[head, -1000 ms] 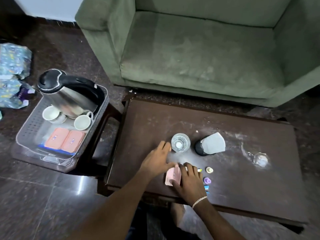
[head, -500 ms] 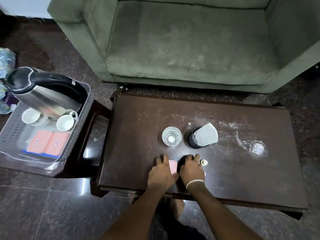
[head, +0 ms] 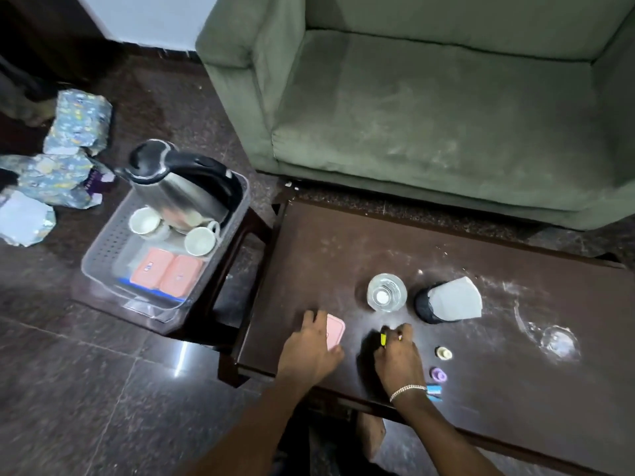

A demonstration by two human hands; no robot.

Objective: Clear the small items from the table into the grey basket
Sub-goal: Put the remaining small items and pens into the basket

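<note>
We see the left hand (head: pixel 311 348) laid over the small pink box (head: pixel 336 329) near the front edge of the tabletop (head: pixel 343 255), fingers curled round the box's left side, in what we take to be a grip for lifting it. The right hand (head: pixel 398 360) is closed into a narrow pinch on a thin yellow item (head: pixel 383 340), too small for us to name. We judge that each hand takes one thing so that both go over in a single trip. The grey basket (head: pixel 113 238) stands well apart to the left on a low stool beside the tabletop. It already carries a kettle (head: pixel 178 190), two white cups (head: pixel 144 221) and two pink boxes (head: pixel 165 271), so the free room is at its near end. Just right of the right hand lie a cream cap (head: pixel 444 353), a purple ring (head: pixel 438 374) and a blue piece (head: pixel 433 394) in a loose line, not yet gathered. Beyond the hands stand a drinking glass (head: pixel 386 292) and a dark cup with grey paper over it (head: pixel 446 300), close enough that a careless lift could knock the glass.
</note>
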